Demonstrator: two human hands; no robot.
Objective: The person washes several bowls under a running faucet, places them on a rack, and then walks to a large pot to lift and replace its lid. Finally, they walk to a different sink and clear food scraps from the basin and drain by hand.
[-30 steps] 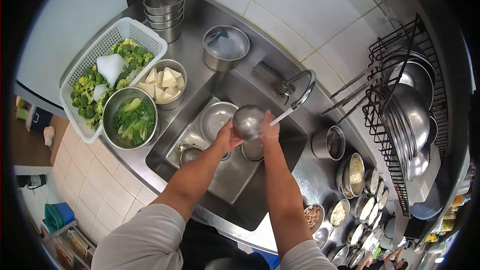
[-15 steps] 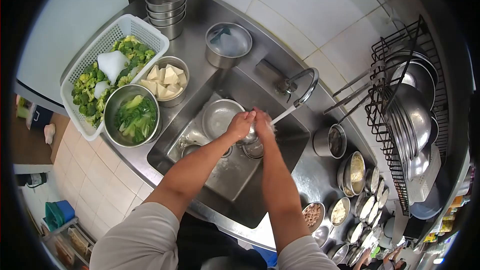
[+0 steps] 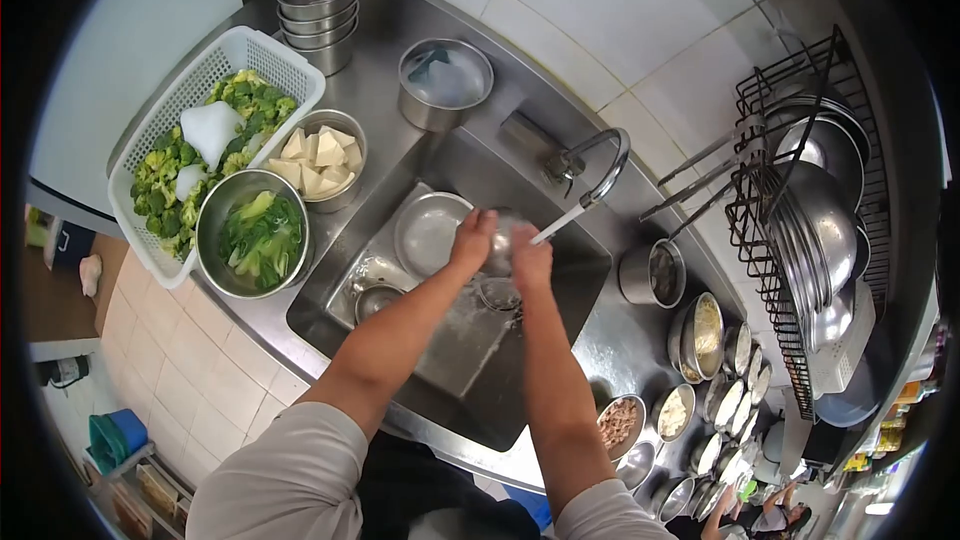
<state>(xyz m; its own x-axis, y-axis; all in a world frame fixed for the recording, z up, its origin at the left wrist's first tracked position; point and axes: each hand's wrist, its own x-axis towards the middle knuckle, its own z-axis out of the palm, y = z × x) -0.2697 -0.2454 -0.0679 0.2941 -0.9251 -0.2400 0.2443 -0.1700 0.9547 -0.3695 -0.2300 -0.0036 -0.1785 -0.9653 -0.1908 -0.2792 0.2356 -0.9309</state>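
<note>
Over the sink [image 3: 460,355], my left hand [image 3: 474,241] is closed on the edge of a small metal bowl [image 3: 502,242]. My right hand [image 3: 531,260] is at the bowl's other side, its fingers smeared by motion. Water from the curved faucet [image 3: 607,180] runs down beside my right hand. Below, in the sink, are a larger round metal bowl [image 3: 430,230] with water in it, a small metal bowl [image 3: 377,302] and another small round dish [image 3: 500,292], partly hidden by my hands.
Left of the sink stand a white basket [image 3: 228,50] of broccoli, a bowl of greens [image 3: 303,270] and a bowl of tofu-like white pieces [image 3: 326,162]. Stacked metal bowls [image 3: 318,10] stand behind. A wire rack [image 3: 745,205] of pans and several food bowls [image 3: 705,335] are at right.
My hands have moved apart, uncovering more of the small metal bowl between them. The whole view has shifted slightly left.
</note>
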